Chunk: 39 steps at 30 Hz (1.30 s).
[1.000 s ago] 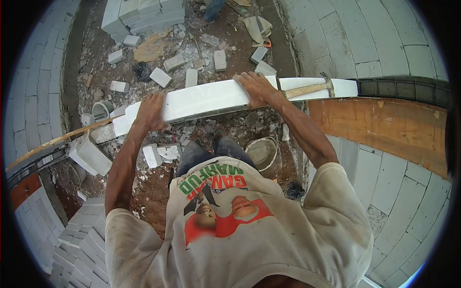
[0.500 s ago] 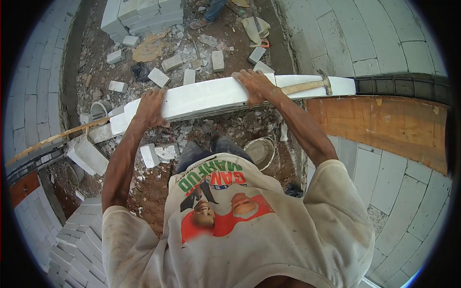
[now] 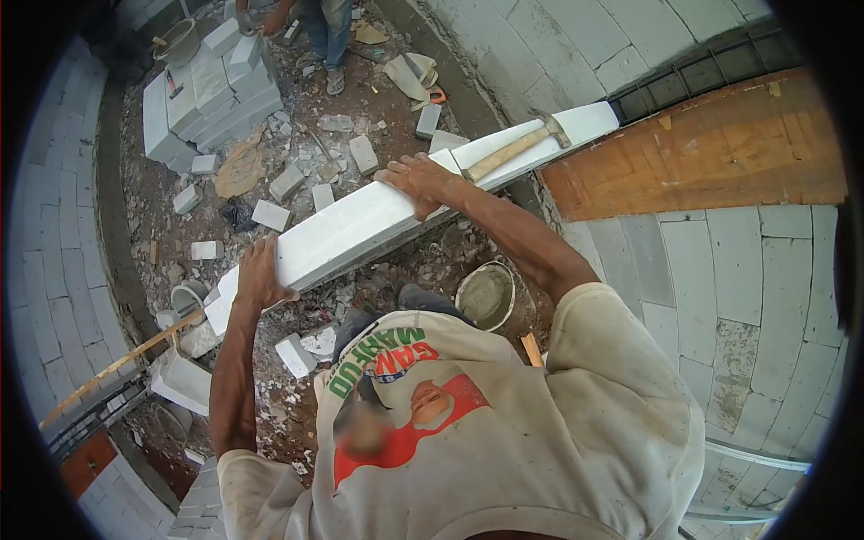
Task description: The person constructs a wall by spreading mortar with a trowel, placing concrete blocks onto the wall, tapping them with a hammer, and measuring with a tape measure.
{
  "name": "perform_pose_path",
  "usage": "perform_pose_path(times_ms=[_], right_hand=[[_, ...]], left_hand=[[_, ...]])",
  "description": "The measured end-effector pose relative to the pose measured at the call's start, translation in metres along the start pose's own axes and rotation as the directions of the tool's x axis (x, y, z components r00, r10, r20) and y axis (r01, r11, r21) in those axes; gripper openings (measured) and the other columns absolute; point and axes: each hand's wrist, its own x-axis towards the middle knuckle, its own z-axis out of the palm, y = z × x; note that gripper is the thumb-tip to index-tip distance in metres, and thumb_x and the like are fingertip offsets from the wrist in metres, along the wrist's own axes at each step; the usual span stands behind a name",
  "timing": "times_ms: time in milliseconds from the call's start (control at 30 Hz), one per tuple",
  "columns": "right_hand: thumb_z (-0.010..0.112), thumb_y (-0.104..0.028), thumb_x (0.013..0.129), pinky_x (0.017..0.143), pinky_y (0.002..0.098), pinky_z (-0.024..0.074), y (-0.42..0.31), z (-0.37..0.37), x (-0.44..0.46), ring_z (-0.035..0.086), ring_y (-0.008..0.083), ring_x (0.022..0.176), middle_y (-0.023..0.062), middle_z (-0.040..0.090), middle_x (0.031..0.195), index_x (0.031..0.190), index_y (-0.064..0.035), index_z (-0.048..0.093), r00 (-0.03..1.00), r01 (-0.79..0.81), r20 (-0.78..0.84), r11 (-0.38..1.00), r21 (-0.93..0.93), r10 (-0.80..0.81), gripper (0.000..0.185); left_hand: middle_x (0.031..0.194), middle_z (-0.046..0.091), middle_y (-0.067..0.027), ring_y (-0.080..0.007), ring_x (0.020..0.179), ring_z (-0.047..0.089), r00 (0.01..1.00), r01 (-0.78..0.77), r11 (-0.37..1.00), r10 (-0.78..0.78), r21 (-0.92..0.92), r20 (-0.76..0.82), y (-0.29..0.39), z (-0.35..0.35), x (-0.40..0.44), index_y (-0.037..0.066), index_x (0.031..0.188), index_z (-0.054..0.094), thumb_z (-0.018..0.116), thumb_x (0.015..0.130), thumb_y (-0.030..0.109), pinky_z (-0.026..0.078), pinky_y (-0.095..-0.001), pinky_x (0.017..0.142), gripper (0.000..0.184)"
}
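Observation:
A long white lightweight concrete block (image 3: 346, 223) lies along the top of a narrow wall in front of me. My left hand (image 3: 259, 274) is clamped over its left end, fingers on the far side and thumb on the near side. Near the block's right end, my right hand (image 3: 421, 183) grips it the same way. Just right of that hand, a claw hammer (image 3: 511, 153) with a wooden handle rests on the adjoining white block (image 3: 585, 126). The fingertips of both hands are partly hidden behind the block.
Below, a bucket of grey mortar (image 3: 487, 295) stands on rubble. Beyond the wall are scattered block pieces, a block stack (image 3: 211, 99) and a saw (image 3: 436, 95) by a sack. Another person's legs (image 3: 328, 36) show there. Wooden formwork (image 3: 684, 148) flanks the right side.
My view has turned, so the wall now slants up to the right and more of the stack and the other person shows. Both hands stay on the block; the hammer still lies beside them.

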Motion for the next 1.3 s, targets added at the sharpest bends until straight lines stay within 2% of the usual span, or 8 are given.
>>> perform_pose_path(times_ms=[200, 300, 600, 667, 800, 1000, 1133, 1300], right_hand=[[0.093, -0.028, 0.071, 0.122, 0.0550, 0.0378, 0.044, -0.026, -0.038, 0.051, 0.0415, 0.143, 0.0209, 0.055, 0.155, 0.159, -0.0133, 0.047, 0.927, -0.019, -0.346, 0.936, 0.351, 0.149, 0.101], [0.087, -0.029, 0.084, 0.106, 0.0537, 0.0509, 0.097, -0.002, -0.072, 0.060, 0.0446, 0.127, 0.0265, 0.062, 0.131, 0.144, 0.0027, 0.051, 0.379, -0.550, -0.636, 0.717, 0.430, 0.672, 0.076], [0.089, -0.029, 0.076, 0.105, 0.0553, 0.0570, 0.130, 0.021, -0.111, 0.063, 0.0537, 0.124, 0.0362, 0.043, 0.145, 0.153, 0.0108, 0.024, 0.059, -0.667, -0.201, 0.188, 0.721, 0.978, 0.108], [0.085, -0.024, 0.071, 0.100, 0.0507, 0.0586, 0.123, 0.020, -0.112, 0.067, 0.0482, 0.119, 0.0374, 0.052, 0.138, 0.145, 0.0162, 0.037, -0.207, -0.524, -0.123, -0.004, 0.852, 0.971, 0.096], [0.075, -0.017, 0.068, 0.080, 0.0440, 0.0563, 0.147, 0.044, -0.137, 0.071, 0.0320, 0.082, 0.0244, 0.072, 0.094, 0.091, 0.0129, 0.067, -0.149, -0.036, 0.080, -0.087, 0.996, 0.986, 0.038], [0.062, -0.010, 0.085, 0.056, 0.0336, 0.0486, 0.052, 0.003, -0.178, 0.059, 0.0172, 0.063, 0.0067, 0.061, 0.081, 0.123, 0.0039, 0.061, 0.107, 0.302, -0.127, 0.089, 0.949, 0.986, 0.040], [0.059, -0.016, 0.101, 0.049, 0.0299, 0.0447, 0.017, 0.016, -0.207, 0.054, 0.0135, 0.056, 0.0035, 0.058, 0.077, 0.129, -0.0043, 0.056, 0.408, 0.306, 0.011, -0.149, 0.940, 0.913, 0.030], [0.055, -0.051, 0.112, 0.049, 0.0291, 0.0446, -0.013, 0.019, -0.204, 0.052, 0.0101, 0.057, -0.0005, 0.059, 0.078, 0.123, -0.0061, 0.061, 0.609, -0.105, -0.036, 0.126, 0.986, 0.792, 0.047]], left_hand=[[0.151, 0.053, -0.0206, -0.0453, 0.141, 0.050, 1.000, 0.020, 1.000, -0.021, 0.022, 0.017, 0.002, 0.002, 0.000, 0.003, 0.161, 0.036, 0.108, 0.042, 0.035, 0.038, -0.0565, 0.122, 0.143], [0.150, 0.054, -0.0231, -0.0463, 0.143, 0.048, 0.995, 0.042, 0.999, -0.039, -0.030, 0.087, 0.012, -0.012, 0.004, 0.001, 0.159, 0.039, 0.101, 0.052, 0.058, 0.036, -0.0585, 0.121, 0.136], [0.138, 0.064, -0.0320, -0.0464, 0.129, 0.063, 0.992, -0.121, 0.965, 0.128, -0.233, 0.018, 0.075, 0.014, 0.099, -0.006, 0.146, 0.056, 0.067, 0.090, 0.075, 0.048, -0.0537, 0.112, 0.100], [0.133, 0.068, -0.0322, -0.0464, 0.124, 0.066, 0.991, -0.115, 0.945, 0.131, -0.307, 0.030, 0.095, 0.017, 0.124, -0.006, 0.143, 0.058, 0.067, 0.089, 0.076, 0.050, -0.0515, 0.109, 0.098], [0.133, 0.068, -0.0316, -0.0463, 0.125, 0.066, 0.980, -0.131, 0.936, 0.171, -0.326, 0.097, 0.137, 0.011, 0.151, -0.004, 0.144, 0.059, 0.066, 0.090, 0.076, 0.050, -0.0508, 0.109, 0.097], [0.144, 0.063, -0.0315, -0.0454, 0.135, 0.061, 0.963, -0.162, 0.904, 0.233, -0.395, 0.137, 0.134, 0.018, 0.169, -0.002, 0.152, 0.054, 0.072, 0.085, 0.074, 0.046, -0.0479, 0.117, 0.103], [0.136, 0.069, -0.0287, -0.0443, 0.128, 0.065, 0.969, -0.172, 0.901, 0.228, -0.398, 0.097, 0.135, 0.023, 0.169, -0.001, 0.142, 0.062, 0.078, 0.084, 0.065, 0.050, -0.0487, 0.111, 0.089], [0.137, 0.068, -0.0282, -0.0440, 0.128, 0.065, 0.972, -0.156, 0.898, 0.214, -0.412, 0.098, 0.136, 0.018, 0.168, -0.001, 0.141, 0.063, 0.079, 0.084, 0.063, 0.050, -0.0486, 0.111, 0.088]])
